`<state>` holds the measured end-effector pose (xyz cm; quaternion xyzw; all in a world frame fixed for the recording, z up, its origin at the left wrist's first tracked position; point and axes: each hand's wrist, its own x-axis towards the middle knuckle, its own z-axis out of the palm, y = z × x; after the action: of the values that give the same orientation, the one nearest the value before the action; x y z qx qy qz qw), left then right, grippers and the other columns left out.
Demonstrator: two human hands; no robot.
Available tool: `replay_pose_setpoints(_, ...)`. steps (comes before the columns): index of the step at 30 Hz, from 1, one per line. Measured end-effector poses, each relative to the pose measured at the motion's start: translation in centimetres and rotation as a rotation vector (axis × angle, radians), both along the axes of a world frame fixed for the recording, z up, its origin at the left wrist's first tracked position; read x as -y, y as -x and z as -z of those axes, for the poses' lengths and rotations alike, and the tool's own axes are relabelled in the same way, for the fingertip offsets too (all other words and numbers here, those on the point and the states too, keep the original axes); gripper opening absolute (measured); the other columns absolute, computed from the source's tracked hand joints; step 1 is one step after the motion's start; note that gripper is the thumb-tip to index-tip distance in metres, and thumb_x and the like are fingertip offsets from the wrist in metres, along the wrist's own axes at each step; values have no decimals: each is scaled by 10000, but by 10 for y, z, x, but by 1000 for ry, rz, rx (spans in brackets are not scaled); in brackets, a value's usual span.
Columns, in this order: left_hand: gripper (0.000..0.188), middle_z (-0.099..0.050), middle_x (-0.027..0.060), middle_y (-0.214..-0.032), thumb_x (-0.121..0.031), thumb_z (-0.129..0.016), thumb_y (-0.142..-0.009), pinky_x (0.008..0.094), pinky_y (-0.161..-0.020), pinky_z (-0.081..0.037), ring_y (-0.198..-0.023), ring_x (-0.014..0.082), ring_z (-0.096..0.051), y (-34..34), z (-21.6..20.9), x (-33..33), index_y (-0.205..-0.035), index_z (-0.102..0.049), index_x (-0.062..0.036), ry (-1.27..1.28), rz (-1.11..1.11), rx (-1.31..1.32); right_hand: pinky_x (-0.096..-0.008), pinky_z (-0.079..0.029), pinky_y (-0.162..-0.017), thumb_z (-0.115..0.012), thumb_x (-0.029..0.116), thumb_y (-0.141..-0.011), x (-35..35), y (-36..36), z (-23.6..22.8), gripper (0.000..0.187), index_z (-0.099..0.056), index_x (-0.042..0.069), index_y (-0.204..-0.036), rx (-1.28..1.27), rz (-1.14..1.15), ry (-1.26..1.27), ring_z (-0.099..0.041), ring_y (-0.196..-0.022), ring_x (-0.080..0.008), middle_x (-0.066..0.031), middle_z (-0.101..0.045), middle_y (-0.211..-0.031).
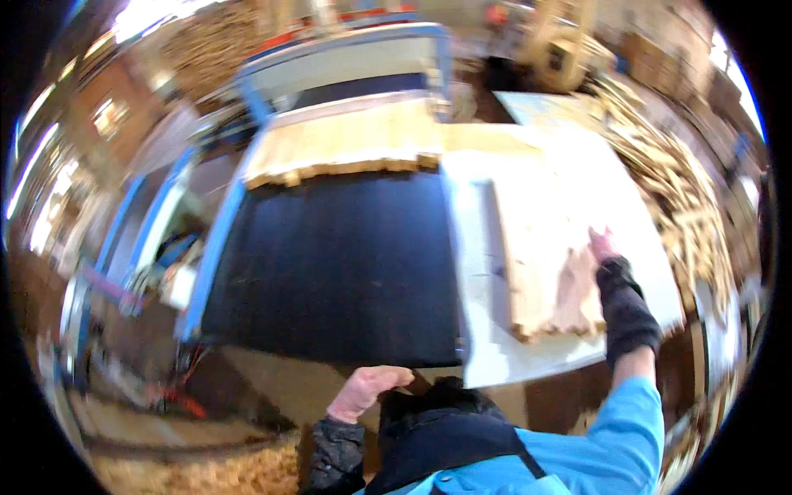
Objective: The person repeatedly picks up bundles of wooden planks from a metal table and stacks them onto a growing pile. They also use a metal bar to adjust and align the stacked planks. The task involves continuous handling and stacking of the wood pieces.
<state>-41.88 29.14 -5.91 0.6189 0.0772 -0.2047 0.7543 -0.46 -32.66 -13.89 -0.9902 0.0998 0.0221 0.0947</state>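
My right hand [604, 244], in a pink glove with a dark sleeve cover, reaches out over pale wooden strips [532, 272] lying side by side on a white-topped table [503, 363]. Its blurred fingers look apart, at or just above the wood, and grip nothing that I can see. My left hand [371, 391], also pink-gloved, is near my body, just short of the front edge of a black conveyor belt [338, 264]. Its fingers point right, loosely stretched, with nothing visible in them. A row of wooden strips [346, 140] with uneven near ends lies across the belt's far part.
A blue machine frame [346, 41] spans the belt's far end. Loose wood offcuts [668, 181] are heaped beyond the table's right side. Blue metal rails [157, 223] stand at the left. Wood scraps [198, 470] cover the floor at the lower left.
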Motion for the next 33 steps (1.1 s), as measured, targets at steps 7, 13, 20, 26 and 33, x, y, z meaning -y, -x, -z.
replay_pose_setpoints(7,601,-586,223,-1540,-167,-690,-992,374,-1204,-421,-1436,288,-558,-134,3,112,-1521,-532,70,-295,22,274,-479,-460,-1166,-567,394,-1049,8,45,-53,598,-511,50,-1535,-165,235,-262,-563,-1391,-414,-291,-582,-1483)
replay_pose_setpoints(13,783,-647,308,-1331,-433,-718,-932,545,-1105,-468,-1301,449,-563,-196,44,197,-1512,-492,42,-979,126,577,-481,-574,-828,-538,159,-1048,55,25,13,223,-702,28,-1122,96,-338,54,-717,-972,-388,-232,-734,-1005)
replay_pose_setpoints(20,966,-422,302,-1596,-481,-587,-980,544,-1229,-245,-1459,450,-401,-242,107,305,-1661,-168,60,-1105,237,553,-458,-513,-985,-430,688,-1070,102,5,30,873,-693,-118,-1280,-30,199,-528,-697,-1104,-345,-270,-755,-1191)
replay_pose_setpoints(26,1048,-338,271,-1643,-511,-641,-943,543,-1273,-145,-1543,424,-291,-219,38,268,-1676,-90,-2,-994,203,350,-472,-506,-902,-538,681,-1038,73,13,43,822,-726,-118,-1082,7,185,-558,-657,-928,-344,-241,-740,-1000)
replay_pose_setpoints(33,799,-691,156,-1179,-453,-813,-766,518,-1020,-416,-1125,369,-637,-191,37,117,-1426,-511,-120,-1047,-213,677,-433,-515,-796,-688,556,-985,-100,45,49,667,-704,-110,-1019,26,79,-735,-595,-815,-257,-166,-699,-879)
